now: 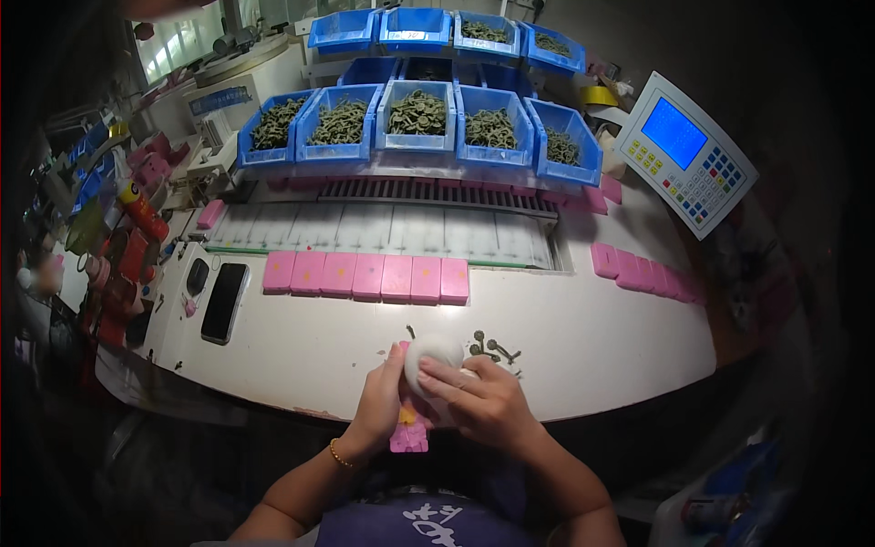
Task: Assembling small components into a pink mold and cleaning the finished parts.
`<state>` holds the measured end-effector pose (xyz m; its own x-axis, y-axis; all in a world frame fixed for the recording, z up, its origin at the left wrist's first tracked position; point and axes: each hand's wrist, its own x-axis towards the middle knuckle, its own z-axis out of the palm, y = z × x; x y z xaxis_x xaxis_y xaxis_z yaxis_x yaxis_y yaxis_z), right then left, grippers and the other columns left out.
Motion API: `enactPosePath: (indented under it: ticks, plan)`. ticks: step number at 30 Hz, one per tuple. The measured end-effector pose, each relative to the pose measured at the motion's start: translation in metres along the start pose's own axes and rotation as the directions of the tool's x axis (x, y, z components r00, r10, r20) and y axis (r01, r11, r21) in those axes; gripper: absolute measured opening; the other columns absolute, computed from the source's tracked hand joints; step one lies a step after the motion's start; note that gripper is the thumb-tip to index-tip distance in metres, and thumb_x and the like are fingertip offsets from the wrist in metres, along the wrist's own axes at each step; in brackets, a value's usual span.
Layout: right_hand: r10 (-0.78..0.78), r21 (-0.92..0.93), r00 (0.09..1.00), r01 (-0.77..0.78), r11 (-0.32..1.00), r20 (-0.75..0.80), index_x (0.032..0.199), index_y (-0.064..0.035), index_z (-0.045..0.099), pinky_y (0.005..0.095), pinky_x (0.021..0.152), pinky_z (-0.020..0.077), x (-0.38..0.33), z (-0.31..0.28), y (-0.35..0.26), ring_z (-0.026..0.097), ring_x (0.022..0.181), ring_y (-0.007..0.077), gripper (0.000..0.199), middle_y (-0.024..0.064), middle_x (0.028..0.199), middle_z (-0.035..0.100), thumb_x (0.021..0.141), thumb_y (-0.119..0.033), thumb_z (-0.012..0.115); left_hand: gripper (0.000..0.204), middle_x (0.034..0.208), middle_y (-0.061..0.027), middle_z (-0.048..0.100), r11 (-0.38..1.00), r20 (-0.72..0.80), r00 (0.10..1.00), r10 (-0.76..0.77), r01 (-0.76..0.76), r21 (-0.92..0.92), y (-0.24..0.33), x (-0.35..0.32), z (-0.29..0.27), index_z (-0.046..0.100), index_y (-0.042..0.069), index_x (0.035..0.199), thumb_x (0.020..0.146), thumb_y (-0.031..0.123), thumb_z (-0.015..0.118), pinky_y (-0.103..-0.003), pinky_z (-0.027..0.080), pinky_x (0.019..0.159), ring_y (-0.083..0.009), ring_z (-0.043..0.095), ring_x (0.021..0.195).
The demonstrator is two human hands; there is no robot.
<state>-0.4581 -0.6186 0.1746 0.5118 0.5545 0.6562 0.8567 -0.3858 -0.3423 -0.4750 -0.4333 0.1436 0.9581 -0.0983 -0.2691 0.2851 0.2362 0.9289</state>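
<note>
Both hands meet at the near edge of the white worktable (583,356). My left hand (381,401) holds a pink plastic block (409,436) that sticks out below the fingers. My right hand (481,401) is closed over a white rounded object (432,354), pressed against the top of the block. A few small dark green metal pieces (490,347) lie loose on the table just right of the hands.
A row of pink blocks (366,275) lies mid-table, more pink blocks (643,272) at right. Blue bins (416,117) of dark green parts stand behind a slotted tray (383,228). A keypad controller (685,153) with blue screen sits at right; a black phone (224,302) at left.
</note>
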Motion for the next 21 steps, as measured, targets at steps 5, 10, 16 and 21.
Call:
enactPosePath:
  ticks: [5, 10, 16, 21]
  plan:
    - [-0.017, 0.109, 0.998, 0.010, 0.994, 0.060, 0.120, -0.0056, 0.068, 0.0318, 0.068, 0.0537, -0.021, -0.003, -0.035, 0.059, 0.072, 0.0233, 0.057, 0.0067, 0.127, 0.068, 0.064, 0.004, 0.066, 0.057, 0.084, -0.0115, 0.068, 0.980, -0.127, 0.972, 0.197, -0.200, -0.014, 0.007, -0.005, 0.003, 0.065, -0.003, 0.098, 0.109, 0.042, 0.031, -0.029, 0.054, 0.071, -0.0148, 0.066, 0.077]
    - [0.133, 0.383, 0.979, -0.183, 0.905, 0.153, 0.111, -0.0012, 0.072, 0.0354, 0.069, 0.0527, -0.030, -0.027, -0.018, 0.062, 0.069, 0.0263, 0.051, 0.0160, 0.113, 0.072, 0.060, 0.001, 0.068, 0.051, 0.088, -0.0096, 0.065, 0.985, 0.004, 0.995, 0.097, -0.096, 0.142, -0.006, -0.010, -0.005, 0.062, 0.000, 0.109, 0.108, 0.044, 0.036, -0.029, 0.055, 0.070, -0.0140, 0.064, 0.075]
    - [0.402, -0.363, 0.905, -0.425, 0.829, -0.142, 0.109, 0.0002, 0.069, 0.0413, 0.082, 0.0485, -0.066, -0.059, 0.039, 0.059, 0.096, 0.0352, 0.046, 0.0186, 0.111, 0.069, 0.064, 0.007, 0.059, 0.048, 0.087, -0.0098, 0.064, 0.984, 0.180, 0.983, -0.049, 0.078, -0.158, 0.004, -0.009, -0.031, 0.056, 0.000, 0.116, 0.102, 0.046, 0.052, -0.029, 0.057, 0.069, -0.0146, 0.065, 0.069]
    - [0.520, 0.051, 0.852, -0.523, 0.851, 0.067, 0.121, -0.0016, 0.063, 0.0410, 0.099, 0.0407, -0.039, -0.006, -0.011, 0.055, 0.107, 0.0321, 0.041, 0.0161, 0.114, 0.063, 0.082, -0.011, 0.070, 0.047, 0.083, -0.0080, 0.067, 0.985, 0.088, 0.985, 0.150, -0.156, 0.071, -0.003, -0.023, -0.019, 0.062, -0.002, 0.110, 0.097, 0.043, 0.063, -0.029, 0.056, 0.069, -0.0139, 0.068, 0.072]
